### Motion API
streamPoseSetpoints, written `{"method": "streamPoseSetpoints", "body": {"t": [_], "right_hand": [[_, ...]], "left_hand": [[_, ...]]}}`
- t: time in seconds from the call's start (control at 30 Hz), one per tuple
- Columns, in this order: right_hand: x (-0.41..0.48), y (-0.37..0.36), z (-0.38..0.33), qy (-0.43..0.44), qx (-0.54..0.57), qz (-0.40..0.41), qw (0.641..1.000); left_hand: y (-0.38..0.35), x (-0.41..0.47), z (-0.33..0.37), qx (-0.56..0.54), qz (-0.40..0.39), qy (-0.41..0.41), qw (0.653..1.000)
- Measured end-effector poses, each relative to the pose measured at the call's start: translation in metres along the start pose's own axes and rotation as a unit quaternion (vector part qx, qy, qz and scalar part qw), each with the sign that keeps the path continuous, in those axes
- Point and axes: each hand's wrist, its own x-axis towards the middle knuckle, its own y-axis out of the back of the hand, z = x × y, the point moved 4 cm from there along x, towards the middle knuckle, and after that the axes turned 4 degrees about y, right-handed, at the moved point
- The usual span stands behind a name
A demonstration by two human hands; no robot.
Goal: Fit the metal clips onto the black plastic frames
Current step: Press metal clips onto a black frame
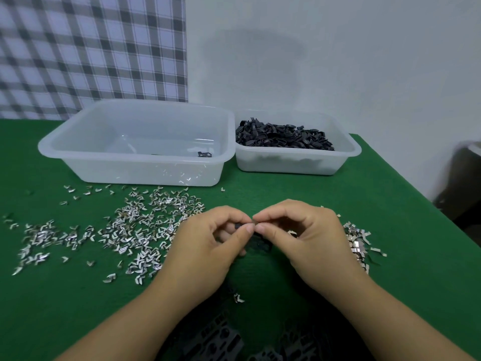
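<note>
A small black plastic frame (259,243) is held between both my hands just above the green table. My left hand (208,243) pinches its left end with thumb and forefinger. My right hand (307,238) pinches its top right, where a small metal clip (256,225) seems pressed under the fingertips; the clip is mostly hidden. Loose shiny metal clips (140,230) lie scattered across the table to the left, with a smaller heap of clips (356,241) beside my right hand. More black frames (223,340) lie at the near edge between my forearms.
A large translucent tub (65,144) stands at the back left, holding one or two black frames (204,154). A smaller tub (348,152) at the back right is heaped with black frames (283,135). The green table (338,204) ends at the right, near a dark object (466,178).
</note>
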Motion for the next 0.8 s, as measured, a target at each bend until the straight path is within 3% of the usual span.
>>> {"method": "streamPoseSetpoints", "body": {"t": [0.3,0.5,0.8], "right_hand": [[-0.001,0.001,-0.003,0.057,-0.113,-0.003,0.992],[0.002,0.014,-0.001,0.055,-0.145,0.068,0.986],[0.0,0.009,-0.002,0.073,-0.212,0.036,0.974]], "left_hand": [[0.001,0.0,-0.002,-0.013,0.012,0.001,1.0],[0.002,0.002,-0.006,-0.083,0.037,0.033,0.995],[0.001,0.002,-0.005,-0.084,0.035,0.032,0.995]]}}
